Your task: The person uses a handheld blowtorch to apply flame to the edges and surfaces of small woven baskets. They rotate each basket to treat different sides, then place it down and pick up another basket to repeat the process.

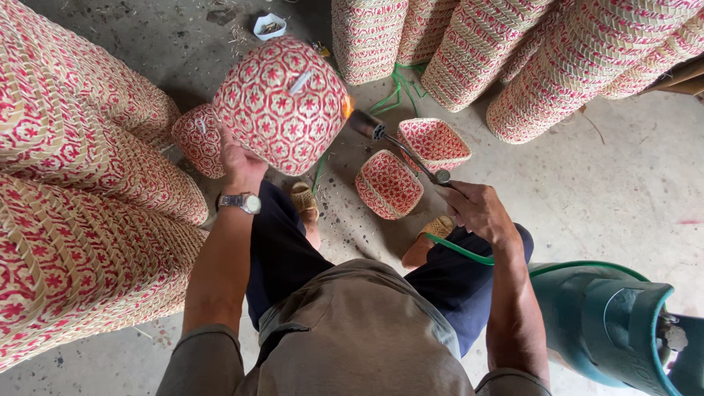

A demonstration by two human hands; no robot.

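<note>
Woven basket (282, 103), red and cream in a star pattern, sits raised in front of my knees with its bottom turned toward me, my left hand (238, 163) gripping its lower edge, fingers curled tight under the weave and a metal wristwatch (240, 202) on that wrist. My right hand (477, 209) is closed around the handle of a gas torch (400, 147), its thin metal neck running up and left to a dark nozzle just beside the basket's right side. A small orange flame (346, 107) licks the weave there. A green hose (458, 251) trails from the torch handle across my right thigh toward a teal gas cylinder (598, 323) standing at my right.

On the concrete floor (601, 183) between my sandalled feet (304, 199) lie two smaller baskets of the same pattern: one (389, 183) tipped on its side near the torch neck, another (434, 143) open-mouthed just behind it. A further small basket (198, 139) rests behind my left hand, partly hidden by the raised one. Tall stacks of nested baskets (81, 183) crowd my left, and more stacks (513, 51) lean along the far side. A small white dish (269, 26) sits on the floor beyond.
</note>
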